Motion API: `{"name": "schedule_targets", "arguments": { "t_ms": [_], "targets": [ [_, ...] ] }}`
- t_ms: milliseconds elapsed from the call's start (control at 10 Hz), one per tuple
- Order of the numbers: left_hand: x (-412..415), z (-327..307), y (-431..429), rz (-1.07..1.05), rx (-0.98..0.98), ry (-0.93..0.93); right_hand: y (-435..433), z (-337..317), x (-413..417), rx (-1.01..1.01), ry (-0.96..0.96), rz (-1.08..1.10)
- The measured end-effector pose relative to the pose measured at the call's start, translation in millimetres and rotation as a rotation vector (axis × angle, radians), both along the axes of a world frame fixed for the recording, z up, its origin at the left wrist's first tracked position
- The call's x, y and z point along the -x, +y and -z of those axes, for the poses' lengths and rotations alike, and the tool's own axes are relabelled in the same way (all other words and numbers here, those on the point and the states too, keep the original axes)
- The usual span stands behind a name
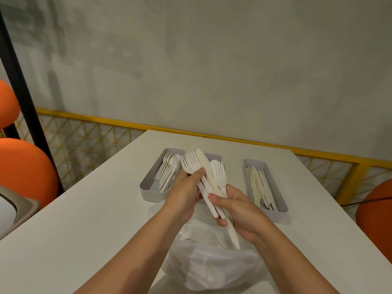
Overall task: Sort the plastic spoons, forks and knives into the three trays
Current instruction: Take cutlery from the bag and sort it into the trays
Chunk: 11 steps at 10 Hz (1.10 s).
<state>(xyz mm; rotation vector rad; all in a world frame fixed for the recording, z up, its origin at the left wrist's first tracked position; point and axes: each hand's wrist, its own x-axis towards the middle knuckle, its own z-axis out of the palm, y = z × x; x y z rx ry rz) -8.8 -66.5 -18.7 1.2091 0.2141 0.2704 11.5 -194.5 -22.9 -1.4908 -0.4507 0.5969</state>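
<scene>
My right hand (239,211) grips a mixed bunch of white plastic cutlery (212,183) by the handles: forks, a knife and a spoon fan upward. My left hand (184,187) pinches the neck of a fork (191,162) at the left of that bunch. Three grey trays stand beyond my hands. The left tray (148,187) holds several spoons. Most of the middle tray (214,156) is hidden behind the bunch. The right tray (277,211) holds several knives.
A translucent white plastic bag (210,264) lies on the white table (84,230) under my forearms. Orange round seats sit at left (23,172) and right (375,211). A yellow mesh railing (84,136) runs behind the table.
</scene>
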Motion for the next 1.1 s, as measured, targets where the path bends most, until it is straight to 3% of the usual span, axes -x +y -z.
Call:
{"name": "schedule_targets", "arguments": {
  "t_ms": [100, 400, 500, 600, 900, 1000, 1100],
  "targets": [
    [-4, 0, -1, -0.015, -0.040, 0.038, 0, 1, -1, 0.049, -0.037, 0.047],
    [-28, -17, 11, -0.163, 0.270, 0.059, -6, -8, -12, 0.070, -0.150, 0.209],
    [-46, -16, 24, -0.145, 0.256, 0.113, -11, -16, -21, 0.043, -0.145, 0.261],
    [-64, -16, 28, -0.095, 0.053, 0.215, -15, -22, -31, 0.001, -0.118, 0.283],
    [-105, -7, 1, -0.027, -0.898, 0.498, -20, -24, -44, -0.053, -0.092, 0.263],
    [-122, 7, -4, -0.080, -0.868, 0.505, -22, -23, -48, -0.062, -0.073, 0.263],
    [-132, 19, -8, -0.079, -0.970, 0.562, -25, -23, -51, -0.086, -0.049, 0.248]
  ]
}}
